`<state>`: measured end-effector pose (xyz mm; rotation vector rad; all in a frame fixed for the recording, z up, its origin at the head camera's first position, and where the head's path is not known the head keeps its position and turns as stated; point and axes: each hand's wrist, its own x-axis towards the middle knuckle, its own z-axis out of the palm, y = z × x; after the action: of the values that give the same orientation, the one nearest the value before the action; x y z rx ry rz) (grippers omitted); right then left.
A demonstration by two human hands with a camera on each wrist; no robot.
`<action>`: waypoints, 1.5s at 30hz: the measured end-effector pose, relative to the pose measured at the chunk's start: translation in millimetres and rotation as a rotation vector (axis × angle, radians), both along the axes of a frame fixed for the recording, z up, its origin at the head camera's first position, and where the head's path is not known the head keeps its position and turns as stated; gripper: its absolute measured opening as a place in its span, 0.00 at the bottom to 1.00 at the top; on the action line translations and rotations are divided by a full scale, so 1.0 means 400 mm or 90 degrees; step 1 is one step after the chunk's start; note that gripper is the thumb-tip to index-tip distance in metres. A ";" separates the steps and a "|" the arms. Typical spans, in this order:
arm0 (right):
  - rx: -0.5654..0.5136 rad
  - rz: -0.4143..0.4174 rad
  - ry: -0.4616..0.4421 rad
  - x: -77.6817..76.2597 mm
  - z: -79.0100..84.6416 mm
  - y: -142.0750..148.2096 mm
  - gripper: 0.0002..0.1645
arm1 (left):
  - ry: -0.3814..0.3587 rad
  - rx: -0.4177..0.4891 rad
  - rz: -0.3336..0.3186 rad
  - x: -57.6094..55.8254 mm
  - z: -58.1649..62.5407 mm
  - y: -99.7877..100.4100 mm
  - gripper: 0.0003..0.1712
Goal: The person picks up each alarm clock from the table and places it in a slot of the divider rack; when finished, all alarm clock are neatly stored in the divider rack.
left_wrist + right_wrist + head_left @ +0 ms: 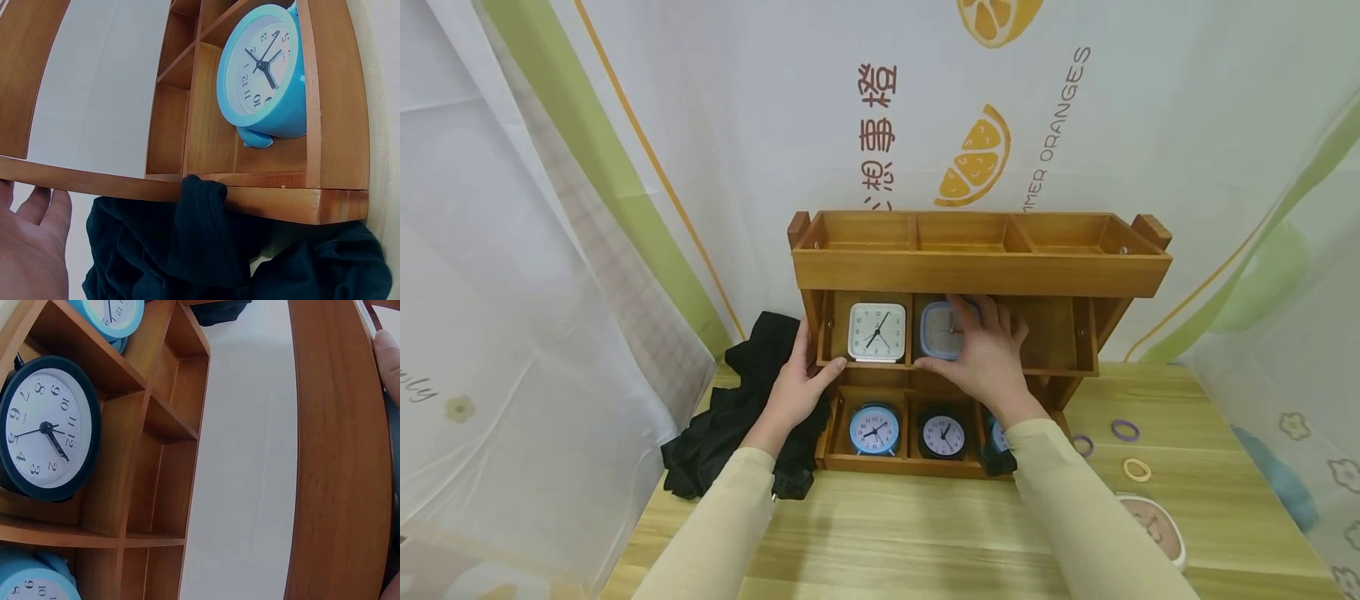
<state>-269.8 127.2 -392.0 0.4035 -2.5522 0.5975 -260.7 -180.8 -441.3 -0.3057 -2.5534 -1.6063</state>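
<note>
A tiered wooden organizer (pixel 970 271) stands on the table. My left hand (pixel 793 387) holds its left side at the middle tier, the thumb at the front edge; the left wrist view shows fingertips against the wood. My right hand (pixel 988 354) grips a blue square clock (pixel 936 332) in the middle compartment of that tier, covering part of its face. Left of it, a white square clock (pixel 877 332) sits upright in its own compartment. Down on the bottom tier are a light-blue round alarm clock (pixel 875 429), a black round clock (pixel 50 428) and another blue clock (pixel 34 587).
Black cloth (pixel 730 425) lies against the organizer's left side. Right of it on the table are a purple ring (pixel 1125 430), a second purple ring (pixel 1082 445), a yellow ring (pixel 1137 470) and a pink-and-white oval object (pixel 1156 525). A printed curtain (pixel 737 125) hangs behind.
</note>
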 end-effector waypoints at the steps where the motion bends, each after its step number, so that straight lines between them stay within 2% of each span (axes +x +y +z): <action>1: 0.000 0.000 0.000 0.001 0.001 0.000 0.69 | 0.000 0.000 0.001 0.000 0.001 0.000 0.58; 9: 0.009 0.001 -0.002 0.007 -0.002 0.012 0.69 | -0.001 -0.002 0.000 0.001 0.005 0.002 0.58; 18: 0.030 0.021 0.023 0.055 -0.022 0.050 0.65 | 0.003 -0.003 -0.003 0.000 0.009 0.006 0.58; 26: 0.059 0.032 0.082 0.095 -0.066 0.109 0.66 | -0.003 -0.008 -0.001 0.004 0.006 0.005 0.58; 36: 0.038 0.049 0.147 0.143 -0.116 0.175 0.62 | -0.005 -0.011 0.002 0.007 0.005 0.002 0.59; 45: 0.044 0.045 0.145 0.213 -0.162 0.229 0.57 | -0.012 -0.014 0.007 0.008 0.006 0.005 0.58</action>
<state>-184.8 218.7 -456.8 0.5553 -2.3527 0.4603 -257.6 -178.8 -438.8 -0.2801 -2.5842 -1.5852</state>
